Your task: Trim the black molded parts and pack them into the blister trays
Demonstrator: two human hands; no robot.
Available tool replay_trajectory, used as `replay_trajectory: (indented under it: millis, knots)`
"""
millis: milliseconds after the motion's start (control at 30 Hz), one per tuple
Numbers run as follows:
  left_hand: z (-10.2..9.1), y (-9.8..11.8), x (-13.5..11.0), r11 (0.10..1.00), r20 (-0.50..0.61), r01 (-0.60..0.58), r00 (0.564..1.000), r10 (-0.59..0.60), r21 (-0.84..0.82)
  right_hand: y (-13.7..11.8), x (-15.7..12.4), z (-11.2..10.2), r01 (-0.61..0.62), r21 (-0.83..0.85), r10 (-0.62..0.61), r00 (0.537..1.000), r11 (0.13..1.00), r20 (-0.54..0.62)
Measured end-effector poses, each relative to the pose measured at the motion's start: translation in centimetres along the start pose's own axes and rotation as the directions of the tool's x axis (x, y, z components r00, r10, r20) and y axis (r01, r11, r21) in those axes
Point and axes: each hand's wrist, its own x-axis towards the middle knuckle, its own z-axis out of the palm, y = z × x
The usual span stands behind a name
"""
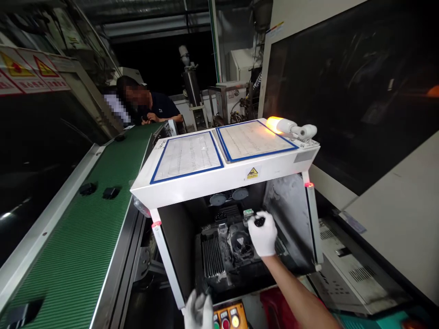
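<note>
My right hand, in a white glove, reaches into the open front of a white machine housing. Its fingers are closed on a small black part held over the dark fixture inside. My left hand, also gloved, rests at the housing's lower front edge beside an orange button panel; its fingers look curled, and whether it holds anything does not show. A ribbed black block lies left of the fixture.
A green conveyor belt runs along the left with small black parts on it. Another person bends over its far end. Two blue-framed sheets lie on the housing top, with an orange-lit lamp at its right corner.
</note>
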Motion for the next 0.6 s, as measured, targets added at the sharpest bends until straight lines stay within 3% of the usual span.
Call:
replay_trajectory:
  millis: [67, 100, 133, 200, 267, 333, 433, 533, 600]
  knots:
    - [2.9, 2.3, 1.4, 0.992, 0.060, -0.129, 0.990, 0.130, -0.010, 1.4, -2.1, -2.7, 0.022, 0.004, -0.022, 0.997, 1.000, 0.068]
    - [4.6, 3.7, 2.2, 0.968, 0.075, -0.250, 0.966, 0.248, 0.010, 2.0, -2.8, -3.9, 0.026, 0.007, -0.026, 0.996, 1.000, 0.090]
    - [6.4, 5.0, 3.0, 0.917, 0.081, -0.395, 0.917, 0.390, 0.053, 2.4, -3.4, -5.0, 0.026, 0.007, -0.027, 0.994, 1.000, 0.102]
    - [10.2, 7.3, 4.7, 0.755, 0.075, -0.628, 0.776, 0.626, 0.191, 3.2, -4.0, -7.2, 0.017, -0.002, -0.017, 0.995, 1.000, 0.101]
    - [13.5, 8.7, 6.4, 0.649, 0.109, -0.703, 0.698, 0.708, 0.289, 4.2, -4.5, -9.3, 0.013, -0.033, -0.010, 0.996, 0.999, 0.090]
    - [16.0, 9.1, 7.8, 0.621, 0.138, -0.717, 0.683, 0.718, 0.317, 5.6, -5.3, -11.4, 0.029, -0.091, -0.022, 0.996, 0.995, 0.082]
    - [18.1, 9.0, 9.1, 0.634, 0.112, -0.703, 0.693, 0.712, 0.321, 8.0, -6.8, -14.4, 0.005, -0.178, 0.007, 0.998, 0.984, 0.064]
    - [19.0, 8.7, 9.8, 0.665, 0.053, -0.676, 0.713, 0.699, 0.317, 9.6, -8.3, -17.1, -0.205, -0.218, 0.221, 0.974, 0.954, 0.048]
    - [19.4, 8.7, 10.1, 0.687, 0.016, -0.660, 0.725, 0.689, 0.305, 9.8, -8.8, -18.7, -0.372, -0.264, 0.400, 0.915, 0.890, 0.058]
